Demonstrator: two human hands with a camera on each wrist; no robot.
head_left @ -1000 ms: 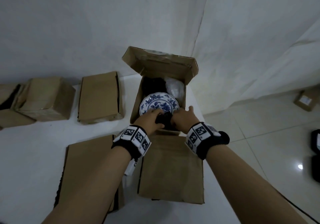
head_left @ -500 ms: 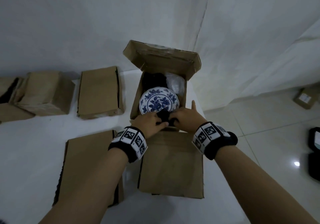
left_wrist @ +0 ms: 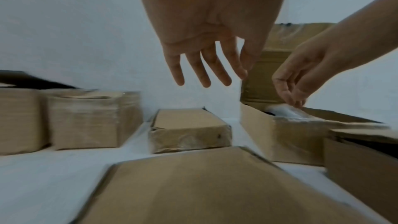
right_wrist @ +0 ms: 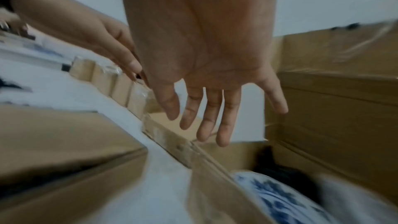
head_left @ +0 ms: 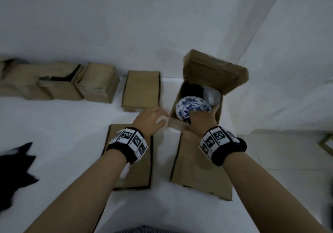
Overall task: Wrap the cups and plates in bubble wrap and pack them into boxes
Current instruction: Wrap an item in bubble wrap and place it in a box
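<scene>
A blue-and-white plate leans inside the open cardboard box, beside a clear-wrapped bundle and something black. In the head view my right hand hovers over the box's near edge, just in front of the plate. The right wrist view shows that hand with straight, spread fingers holding nothing, above the plate. My left hand is outside the box, to its left. Seen from the left wrist, the left hand is flat and empty in the air.
Closed cardboard boxes line the back of the white-covered table. Two flat boxes lie under my forearms. A black object sits at the left edge. The table ends at the right, above a tiled floor.
Both hands have let go of the dark thing at the box's near edge. My left hand has drawn out to the left. The plate now leans more steeply. The view has swung left.
</scene>
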